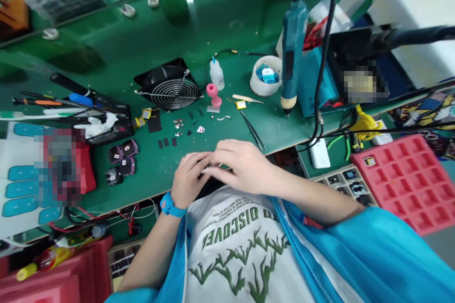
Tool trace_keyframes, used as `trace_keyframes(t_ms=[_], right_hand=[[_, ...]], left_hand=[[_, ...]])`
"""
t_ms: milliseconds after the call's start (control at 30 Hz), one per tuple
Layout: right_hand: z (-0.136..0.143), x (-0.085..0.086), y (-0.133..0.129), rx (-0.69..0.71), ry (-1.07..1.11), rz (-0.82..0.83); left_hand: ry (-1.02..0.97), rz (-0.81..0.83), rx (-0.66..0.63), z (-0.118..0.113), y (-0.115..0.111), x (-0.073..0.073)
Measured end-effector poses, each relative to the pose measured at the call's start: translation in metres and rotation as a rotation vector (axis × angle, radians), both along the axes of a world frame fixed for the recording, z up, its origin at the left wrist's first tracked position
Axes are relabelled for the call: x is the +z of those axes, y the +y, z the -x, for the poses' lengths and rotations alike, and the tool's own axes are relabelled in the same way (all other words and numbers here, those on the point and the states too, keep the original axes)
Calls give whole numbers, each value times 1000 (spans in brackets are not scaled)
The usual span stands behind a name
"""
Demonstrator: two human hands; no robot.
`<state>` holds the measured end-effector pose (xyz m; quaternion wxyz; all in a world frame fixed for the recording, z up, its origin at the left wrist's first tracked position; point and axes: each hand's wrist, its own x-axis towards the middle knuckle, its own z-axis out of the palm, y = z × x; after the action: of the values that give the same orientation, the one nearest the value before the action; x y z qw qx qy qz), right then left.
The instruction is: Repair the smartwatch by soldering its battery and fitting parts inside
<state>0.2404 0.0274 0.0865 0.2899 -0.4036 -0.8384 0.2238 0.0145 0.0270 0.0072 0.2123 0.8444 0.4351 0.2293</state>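
Both hands meet at the front edge of the green bench, close to my body. My left hand (191, 175), with a blue band on its wrist, has its fingers curled in. Over its fingertips bends my right hand (241, 165), thumb and fingers drawn together. Whatever lies between them is hidden by the fingers. Just beyond the hands lie tiny loose parts (201, 129) and several small black pads (167, 143). Metal tweezers (253, 130) rest to the right of them, near a small yellow battery (241, 104) and a pale stick tool (248, 98).
A fan (170, 86), a dropper bottle (216, 75), a pink stand (213, 94) and a white tub (266, 75) stand behind. A blue electric screwdriver (294, 52) hangs at right. Dark cased units (127, 166) and a red meter (88, 165) sit left; a pink tray (405, 184) lies right.
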Motion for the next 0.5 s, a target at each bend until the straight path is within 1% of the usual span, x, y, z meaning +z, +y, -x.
trace_keyframes(t_ms=[67,133,200,300,400,467,500], right_hand=[[9,-28,6,-107,-179,113],[15,-49,7,-109,-206,147],[19,-60,5,-103,-178,154],[25,-64,3,-101,-58,218],[28,-61,7,-92,55,272],[23,-52,11,-73,85,287],[17,-43,10,-76,112,297]], left_hand=[[9,-84,-16,-1,0,-2],[25,-151,-14,-3,0,-2],[28,-208,-8,-4,0,1],[11,-291,-24,-6,0,5],[-17,-407,-46,-11,-5,7],[-58,-487,-28,-14,-10,7],[-89,-509,12,-15,-12,7]])
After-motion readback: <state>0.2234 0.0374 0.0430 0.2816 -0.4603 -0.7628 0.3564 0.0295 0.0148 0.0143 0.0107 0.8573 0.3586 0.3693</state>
